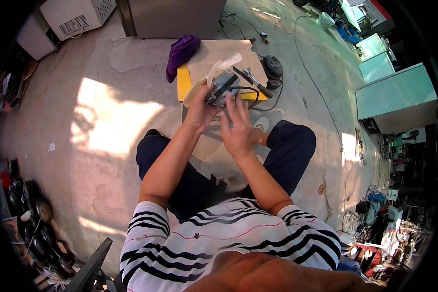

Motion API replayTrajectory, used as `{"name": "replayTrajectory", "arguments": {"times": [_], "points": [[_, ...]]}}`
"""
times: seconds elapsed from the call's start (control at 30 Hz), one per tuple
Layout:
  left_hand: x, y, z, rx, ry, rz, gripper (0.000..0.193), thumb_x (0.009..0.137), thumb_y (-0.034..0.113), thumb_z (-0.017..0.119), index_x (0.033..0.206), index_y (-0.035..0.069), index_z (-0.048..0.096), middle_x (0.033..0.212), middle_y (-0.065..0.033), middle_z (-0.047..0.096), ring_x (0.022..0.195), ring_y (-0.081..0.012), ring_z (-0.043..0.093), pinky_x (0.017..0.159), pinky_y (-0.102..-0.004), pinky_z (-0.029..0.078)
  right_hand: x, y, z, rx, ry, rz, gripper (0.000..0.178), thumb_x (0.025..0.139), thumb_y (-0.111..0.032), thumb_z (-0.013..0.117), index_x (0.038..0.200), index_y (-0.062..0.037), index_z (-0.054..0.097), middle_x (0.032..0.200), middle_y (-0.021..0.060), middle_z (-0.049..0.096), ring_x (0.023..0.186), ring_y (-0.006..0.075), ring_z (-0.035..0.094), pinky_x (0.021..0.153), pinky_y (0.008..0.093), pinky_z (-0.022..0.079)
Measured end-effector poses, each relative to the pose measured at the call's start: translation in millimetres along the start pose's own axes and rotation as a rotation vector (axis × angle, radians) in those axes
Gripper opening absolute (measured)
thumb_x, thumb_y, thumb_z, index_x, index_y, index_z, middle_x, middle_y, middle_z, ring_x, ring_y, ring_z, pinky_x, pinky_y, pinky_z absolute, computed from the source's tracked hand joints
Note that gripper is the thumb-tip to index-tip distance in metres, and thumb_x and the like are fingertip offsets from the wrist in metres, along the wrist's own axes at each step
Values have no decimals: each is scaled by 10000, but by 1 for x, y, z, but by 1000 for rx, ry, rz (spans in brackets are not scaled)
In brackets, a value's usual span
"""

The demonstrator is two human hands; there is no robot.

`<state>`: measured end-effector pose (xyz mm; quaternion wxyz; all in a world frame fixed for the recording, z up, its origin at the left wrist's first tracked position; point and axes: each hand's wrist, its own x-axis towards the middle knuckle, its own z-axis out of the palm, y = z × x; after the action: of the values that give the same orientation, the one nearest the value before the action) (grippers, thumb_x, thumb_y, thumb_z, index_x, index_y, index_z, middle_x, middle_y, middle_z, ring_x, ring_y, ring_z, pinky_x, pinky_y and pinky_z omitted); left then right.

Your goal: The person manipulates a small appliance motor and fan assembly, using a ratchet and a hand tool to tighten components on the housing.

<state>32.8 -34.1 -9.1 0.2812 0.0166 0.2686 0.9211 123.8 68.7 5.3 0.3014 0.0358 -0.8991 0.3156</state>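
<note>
My left hand (199, 111) is closed around a small grey-and-black electric fan motor (222, 88), held tilted above a low work stand. A cream plastic fan blade (224, 64) sits on the motor's far left side. My right hand (237, 130) has its fingers spread, with the fingertips touching the motor's near right side. From there a black cable (252, 89) loops out to the right. On the stand's cardboard top (211, 50), just beyond the motor, lie a ratchet wrench (259, 83) and a black-handled tool (239, 73).
A purple cloth (184, 52) hangs over the stand's left corner, above its yellow edge (182, 82). Right of it is a rounded black object (272, 67). A grey cabinet (175, 17) stands beyond. Cables cross the concrete floor (117, 117); piled parts (31, 209) line the left.
</note>
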Motion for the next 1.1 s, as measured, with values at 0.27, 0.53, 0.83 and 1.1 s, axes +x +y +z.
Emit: {"name": "replayTrajectory", "arguments": {"times": [0.27, 0.53, 0.83, 1.1], "points": [[-1, -3, 4, 60, 17, 0, 495, 953, 399, 611, 1315, 81, 495, 1245, -111, 606, 1146, -231, 610, 983, -432, 517, -1, 2, -2, -25, -5, -4, 560, 899, -81, 609, 1447, -135, 503, 1444, 270, 462, 1280, 437, 502, 1087, 594, 332], [6, -7, -8, -48, -21, -50, 523, 927, 402, 671, 1306, 89, 491, 1224, -97, 608, 1143, -217, 609, 967, -418, 532, 0, 0, -2, -52, -8, -5, 550, 902, -107, 628, 1438, -109, 505, 1417, 259, 499, 1258, 451, 517, 1086, 546, 377], [3, -6, 0, 95, 6, 13, 557, 942, 466, 613, 1323, 76, 501, 1256, -108, 612, 1133, -230, 623, 939, -407, 542, -2, 0, -4, -58, -41, -13, 542, 915, -123, 616, 1443, -110, 498, 1430, 267, 480, 1269, 451, 508, 1091, 536, 374], [-1, -2, -3, -58, -41, -14, 482, 936, 380, 668, 1279, 88, 499, 1251, -100, 589, 1161, -221, 600, 978, -414, 532, 2, -3, -4, 1, -7, 5, 557, 904, -86, 601, 1448, -140, 498, 1437, 285, 458, 1268, 456, 502, 1085, 591, 339]]}}
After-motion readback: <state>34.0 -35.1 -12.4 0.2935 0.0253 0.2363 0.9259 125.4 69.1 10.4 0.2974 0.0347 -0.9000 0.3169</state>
